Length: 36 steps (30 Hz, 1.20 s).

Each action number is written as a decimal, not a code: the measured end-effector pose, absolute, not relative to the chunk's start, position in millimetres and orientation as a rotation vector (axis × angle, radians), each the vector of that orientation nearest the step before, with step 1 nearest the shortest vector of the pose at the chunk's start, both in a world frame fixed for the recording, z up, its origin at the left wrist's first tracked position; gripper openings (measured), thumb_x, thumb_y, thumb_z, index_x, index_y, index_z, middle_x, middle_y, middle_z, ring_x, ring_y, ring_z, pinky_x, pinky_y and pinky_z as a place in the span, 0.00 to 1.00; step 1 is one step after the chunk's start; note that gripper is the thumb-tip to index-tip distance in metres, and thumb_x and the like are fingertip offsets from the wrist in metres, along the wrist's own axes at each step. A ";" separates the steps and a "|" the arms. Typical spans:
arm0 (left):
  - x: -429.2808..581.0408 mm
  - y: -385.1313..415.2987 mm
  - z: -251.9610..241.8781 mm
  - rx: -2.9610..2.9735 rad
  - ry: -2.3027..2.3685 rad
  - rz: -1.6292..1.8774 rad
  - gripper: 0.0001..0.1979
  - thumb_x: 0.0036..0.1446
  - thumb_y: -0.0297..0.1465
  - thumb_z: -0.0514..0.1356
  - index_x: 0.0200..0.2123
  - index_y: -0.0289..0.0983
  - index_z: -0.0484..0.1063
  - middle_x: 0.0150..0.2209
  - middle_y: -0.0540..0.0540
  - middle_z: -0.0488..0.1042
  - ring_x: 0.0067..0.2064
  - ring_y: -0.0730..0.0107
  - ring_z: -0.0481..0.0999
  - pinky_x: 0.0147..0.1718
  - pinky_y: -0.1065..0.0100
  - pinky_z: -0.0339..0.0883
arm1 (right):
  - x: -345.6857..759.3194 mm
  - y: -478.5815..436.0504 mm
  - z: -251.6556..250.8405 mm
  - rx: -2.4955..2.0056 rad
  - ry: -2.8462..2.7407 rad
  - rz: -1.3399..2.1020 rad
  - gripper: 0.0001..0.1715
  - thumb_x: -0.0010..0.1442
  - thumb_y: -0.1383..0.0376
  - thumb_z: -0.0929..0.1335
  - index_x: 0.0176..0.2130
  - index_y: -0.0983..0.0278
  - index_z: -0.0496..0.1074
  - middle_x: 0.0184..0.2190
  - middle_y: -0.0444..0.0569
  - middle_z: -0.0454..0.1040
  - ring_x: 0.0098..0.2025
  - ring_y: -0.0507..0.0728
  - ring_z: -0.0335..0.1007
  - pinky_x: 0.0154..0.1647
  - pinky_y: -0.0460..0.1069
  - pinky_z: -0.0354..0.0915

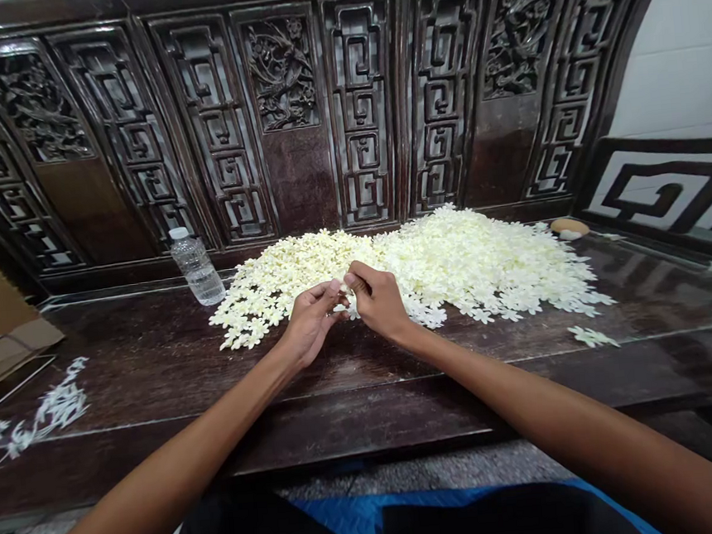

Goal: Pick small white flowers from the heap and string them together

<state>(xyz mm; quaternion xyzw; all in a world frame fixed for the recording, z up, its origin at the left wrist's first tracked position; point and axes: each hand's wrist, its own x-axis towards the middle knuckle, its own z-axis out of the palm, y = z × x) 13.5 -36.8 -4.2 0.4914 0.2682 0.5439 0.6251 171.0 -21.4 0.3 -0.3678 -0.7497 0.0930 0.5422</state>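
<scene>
1. The left hand (311,325) and right hand (377,302) are curling inward, fingertips pinching together at the centre.
2. The heap of white blossoms (456,266) is spreading across the desk (344,417), right behind the hands and brushing them.
3. A plastic water bottle (196,268) is standing left of the heap.
4. The fingers are hiding whatever they're pinching; I can't make it out!

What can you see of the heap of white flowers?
The heap of white flowers is a wide, low mound of small, loose, star-shaped blossoms, deepest at right, thinning to one layer at left and front. It lies on a glossy dark wood surface, near the carved panel. A plastic water bottle stands by its left end. The left hand and right hand are over its front edge.
</scene>
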 end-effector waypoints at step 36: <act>18.3 -37.3 -1.4 1.389 0.813 1.443 0.21 0.51 0.45 0.74 0.36 0.32 0.80 0.29 0.48 0.74 0.30 0.72 0.71 0.34 0.68 0.68 | 165.7 -22.8 -3.6 -0.942 -1.743 0.382 0.21 0.75 0.52 0.59 0.32 0.59 0.54 0.25 0.40 0.57 0.27 0.53 0.53 0.31 0.49 0.47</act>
